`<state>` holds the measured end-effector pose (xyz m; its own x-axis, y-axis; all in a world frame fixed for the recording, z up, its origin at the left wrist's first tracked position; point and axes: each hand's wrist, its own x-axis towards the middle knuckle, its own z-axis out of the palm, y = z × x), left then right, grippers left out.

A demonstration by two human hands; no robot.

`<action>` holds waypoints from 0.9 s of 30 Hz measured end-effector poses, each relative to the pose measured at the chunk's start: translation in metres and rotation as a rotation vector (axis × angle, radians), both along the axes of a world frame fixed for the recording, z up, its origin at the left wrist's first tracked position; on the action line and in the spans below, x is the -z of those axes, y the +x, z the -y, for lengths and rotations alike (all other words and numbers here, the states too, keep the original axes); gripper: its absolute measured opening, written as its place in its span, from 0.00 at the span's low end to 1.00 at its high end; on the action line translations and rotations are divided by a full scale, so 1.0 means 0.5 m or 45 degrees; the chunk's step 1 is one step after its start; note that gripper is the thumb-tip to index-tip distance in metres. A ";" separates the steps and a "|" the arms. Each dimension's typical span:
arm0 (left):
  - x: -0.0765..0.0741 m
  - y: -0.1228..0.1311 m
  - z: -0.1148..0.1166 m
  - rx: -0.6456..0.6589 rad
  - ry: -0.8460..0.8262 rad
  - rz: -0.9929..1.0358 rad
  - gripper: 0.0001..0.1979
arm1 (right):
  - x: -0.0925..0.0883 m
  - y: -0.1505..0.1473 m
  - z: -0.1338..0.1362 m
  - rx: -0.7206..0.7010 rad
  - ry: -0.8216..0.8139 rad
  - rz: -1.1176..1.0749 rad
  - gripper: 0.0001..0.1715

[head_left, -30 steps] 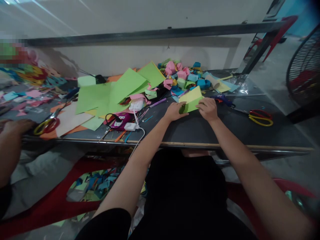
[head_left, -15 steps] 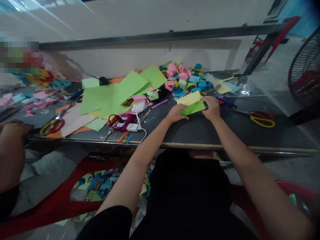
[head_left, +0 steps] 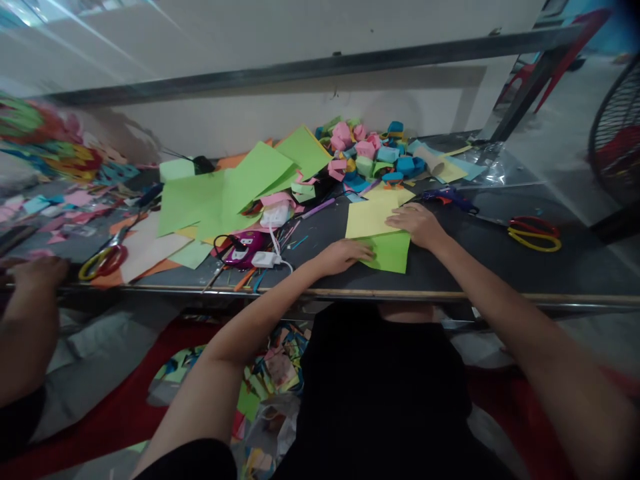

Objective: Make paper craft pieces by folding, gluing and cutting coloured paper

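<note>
A yellow sheet lies flat on the dark table, overlapping a green sheet nearer to me. My left hand rests flat on the green sheet's left edge, fingers stretched out. My right hand presses flat on the yellow sheet's right side, where the two sheets meet. Neither hand grips anything.
Large green sheets and a pile of small folded paper pieces cover the table's back. A glue gun, scissors at right, more scissors at left, and a charger with cable lie about. Another person's hand is at far left.
The folded green and yellow paper has been opened out and pulled toward me. It now lies flat in front of me with both hands pressing on it.
</note>
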<state>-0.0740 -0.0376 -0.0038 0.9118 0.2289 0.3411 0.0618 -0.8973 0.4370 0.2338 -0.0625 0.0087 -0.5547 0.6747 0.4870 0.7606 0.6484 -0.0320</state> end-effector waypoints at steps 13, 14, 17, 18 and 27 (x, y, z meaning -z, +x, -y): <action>-0.022 -0.012 0.028 -0.288 0.301 -0.227 0.20 | -0.080 0.031 -0.018 0.150 -0.344 0.330 0.27; -0.030 -0.008 0.029 -0.285 0.300 -0.265 0.19 | -0.103 0.027 -0.025 0.162 -0.405 0.376 0.26; -0.055 0.007 0.036 -0.338 0.296 -0.398 0.18 | -0.176 0.011 -0.042 0.201 -0.543 0.440 0.24; -0.063 0.011 0.040 -0.376 0.294 -0.441 0.18 | -0.198 0.007 -0.045 0.222 -0.561 0.437 0.23; -0.121 0.051 0.068 -0.690 0.240 -0.777 0.18 | -0.228 -0.055 -0.063 0.463 0.102 -0.137 0.23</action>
